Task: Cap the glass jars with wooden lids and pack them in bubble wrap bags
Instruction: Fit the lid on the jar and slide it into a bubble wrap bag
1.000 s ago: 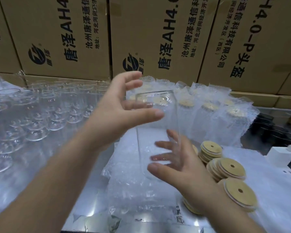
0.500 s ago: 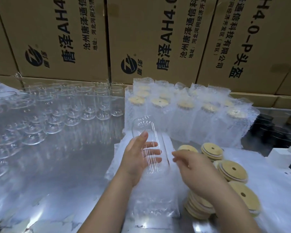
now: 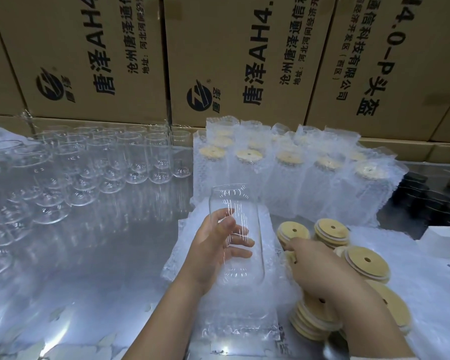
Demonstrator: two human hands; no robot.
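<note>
1. Current grip. My left hand [image 3: 218, 253] is wrapped round the jar [image 3: 234, 224], thumb in front, fingers visible through the glass. The jar stands upright at view centre, mouth open and uncapped, above the flat stack of bags [image 3: 239, 320]. I cannot tell whether its base touches the stack.

2. Second hand. My right hand [image 3: 320, 266] reaches to the lids [image 3: 366, 261], which are piled at 3 to 4 o'clock from the jar. Its fingertips are at the nearest pile. The back of the hand hides the fingers, so I cannot tell whether they are apart or pinched on a lid.

3. Completed work. The packed jars [image 3: 291, 178] stand in rows at 1 o'clock, against the boxes [image 3: 102, 61]. Each one that is clearly visible has a lid on and is sleeved in bubble wrap. I count roughly ten; the back row is too blurred to confirm.

4. Remaining work. The bare jars [image 3: 102, 165] cover the table [image 3: 102, 268] from 9 to 11 o'clock, all without lids or bags. This group looks clearly larger than the packed group — I judge the task well under half complete.

5. Step in hand. The jar I hold needs a lid seated on its mouth, then a bag from the stack pulled over it. It then joins the rows at 1 o'clock.

6. Supply check. The lids and bags both look plentiful.
</note>
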